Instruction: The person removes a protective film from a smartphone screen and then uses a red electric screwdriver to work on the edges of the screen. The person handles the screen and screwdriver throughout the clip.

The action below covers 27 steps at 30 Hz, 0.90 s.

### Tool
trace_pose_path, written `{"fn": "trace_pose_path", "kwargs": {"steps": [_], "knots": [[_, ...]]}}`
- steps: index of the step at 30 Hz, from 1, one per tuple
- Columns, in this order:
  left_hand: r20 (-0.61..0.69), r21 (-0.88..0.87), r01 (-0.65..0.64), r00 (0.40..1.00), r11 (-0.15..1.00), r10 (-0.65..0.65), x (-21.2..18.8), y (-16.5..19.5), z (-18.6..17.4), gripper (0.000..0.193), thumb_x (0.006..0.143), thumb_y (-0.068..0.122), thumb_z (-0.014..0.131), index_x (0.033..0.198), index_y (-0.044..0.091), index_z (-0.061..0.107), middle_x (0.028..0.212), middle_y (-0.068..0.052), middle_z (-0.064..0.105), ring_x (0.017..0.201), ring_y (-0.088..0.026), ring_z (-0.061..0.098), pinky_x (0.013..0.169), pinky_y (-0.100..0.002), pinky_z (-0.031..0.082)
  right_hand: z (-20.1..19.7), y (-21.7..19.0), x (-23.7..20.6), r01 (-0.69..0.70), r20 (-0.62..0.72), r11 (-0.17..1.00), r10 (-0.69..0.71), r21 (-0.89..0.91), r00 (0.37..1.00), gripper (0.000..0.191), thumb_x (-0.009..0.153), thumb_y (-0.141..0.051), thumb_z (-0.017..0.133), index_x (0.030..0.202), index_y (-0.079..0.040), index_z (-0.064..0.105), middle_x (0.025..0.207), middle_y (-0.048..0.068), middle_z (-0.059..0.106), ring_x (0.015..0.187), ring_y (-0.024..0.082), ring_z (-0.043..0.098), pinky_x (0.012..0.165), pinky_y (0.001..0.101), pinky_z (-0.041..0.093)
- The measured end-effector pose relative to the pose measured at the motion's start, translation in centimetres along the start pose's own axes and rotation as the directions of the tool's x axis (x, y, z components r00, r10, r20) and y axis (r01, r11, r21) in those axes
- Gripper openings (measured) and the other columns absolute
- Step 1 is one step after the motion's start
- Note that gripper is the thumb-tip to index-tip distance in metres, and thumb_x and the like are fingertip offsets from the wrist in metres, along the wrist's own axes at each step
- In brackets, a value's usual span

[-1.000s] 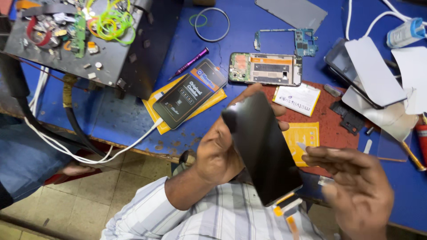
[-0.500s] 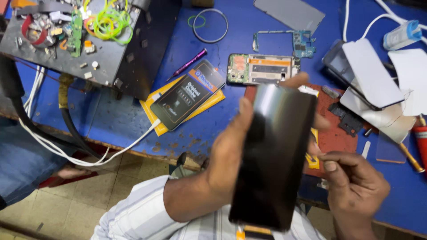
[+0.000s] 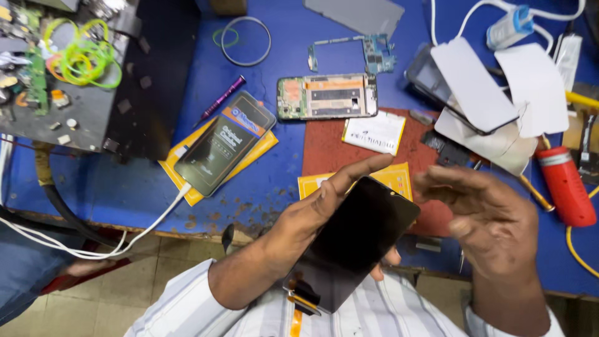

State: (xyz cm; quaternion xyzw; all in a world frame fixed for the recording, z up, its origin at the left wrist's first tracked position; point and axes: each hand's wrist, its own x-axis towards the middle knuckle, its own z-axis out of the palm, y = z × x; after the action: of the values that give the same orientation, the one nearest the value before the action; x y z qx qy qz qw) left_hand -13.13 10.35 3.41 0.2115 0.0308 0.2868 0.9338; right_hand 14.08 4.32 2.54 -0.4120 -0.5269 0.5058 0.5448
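Blue tabletop (image 3: 293,181) lies under our hands. We hold a black phone screen panel (image 3: 359,240) low at centre, above the tabletop's near edge, our left hand (image 3: 312,218) clamped on it from beneath. At 3 o'clock, our right hand (image 3: 490,218) hovers with fingers apart, touching nothing. At 12 o'clock sits an opened phone body (image 3: 327,97); at 10 o'clock, a boxed phone (image 3: 224,142).

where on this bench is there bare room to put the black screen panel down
The blue benchtop is bare between the phone on yellow packets and the red mat, and between the wire ring and the opened phone frame. The right side, around the white cards and the red cylinder, is crowded. The left hand holds the black screen panel.
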Motion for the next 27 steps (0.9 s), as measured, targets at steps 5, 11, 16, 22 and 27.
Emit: {"fn": "trace_pose_path", "kwargs": {"steps": [5,11,16,22,27], "knots": [[-0.039,0.116,0.107,0.994,0.987,-0.103,-0.1,-0.8,-1.4,0.089,0.106,0.064,0.044,0.174,0.016,0.011,0.149,-0.022,0.049,0.108,-0.034,0.068,0.085,-0.045,0.061,0.8,-2.0,3.1,0.182,0.432,0.864,0.045,-0.469,0.901,0.094,0.073,-0.018,0.087,0.151,-0.005,0.038,0.151,0.017,0.051,0.139,0.035,0.052,0.111,0.0476,0.05],[-0.067,0.096,0.25,0.967,0.963,-0.244,0.0,-2.0,-2.9,0.088,0.102,0.066,0.041,0.169,0.017,0.012,0.146,-0.025,0.048,0.107,-0.035,0.067,0.083,-0.047,0.062,1.5,-1.1,2.9,0.327,0.58,0.702,0.15,-0.633,0.801,0.095,0.071,-0.023,0.089,0.149,-0.012,0.036,0.14,0.009,0.062,0.13,0.034,0.061,0.101,0.042,0.055],[0.012,0.023,0.209,0.978,0.978,-0.21,-1.1,-2.0,-5.5,0.086,0.104,0.065,0.041,0.166,0.009,0.021,0.139,-0.025,0.055,0.115,-0.036,0.069,0.081,-0.048,0.063,0.9,-0.6,1.9,0.255,0.446,0.718,0.086,-0.648,0.891,0.101,0.064,-0.022,0.094,0.147,-0.009,0.037,0.129,0.01,0.068,0.123,0.028,0.068,0.104,0.0413,0.055],[-0.225,0.329,-0.107,0.956,0.938,0.187,-2.2,-3.6,-7.0,0.073,0.108,0.04,0.071,0.153,-0.01,0.042,0.125,-0.026,0.056,0.114,-0.032,0.056,0.106,-0.045,0.047,0.7,0.2,0.2,0.118,0.154,0.873,-0.05,-0.473,0.987,0.109,0.059,-0.008,0.096,0.149,-0.007,0.034,0.133,0.019,0.06,0.129,0.028,0.064,0.117,0.045,0.051],[-0.115,0.567,-0.206,0.939,0.798,0.324,-2.6,-4.1,-5.8,0.096,0.093,0.027,0.09,0.163,0.008,0.027,0.164,-0.019,0.045,0.15,-0.028,0.046,0.127,-0.044,0.041,1.7,1.4,-1.0,0.159,0.022,0.871,-0.168,-0.464,0.986,0.107,0.062,-0.009,0.095,0.148,-0.006,0.031,0.134,0.021,0.058,0.13,0.027,0.063,0.115,0.0438,0.054]]}}
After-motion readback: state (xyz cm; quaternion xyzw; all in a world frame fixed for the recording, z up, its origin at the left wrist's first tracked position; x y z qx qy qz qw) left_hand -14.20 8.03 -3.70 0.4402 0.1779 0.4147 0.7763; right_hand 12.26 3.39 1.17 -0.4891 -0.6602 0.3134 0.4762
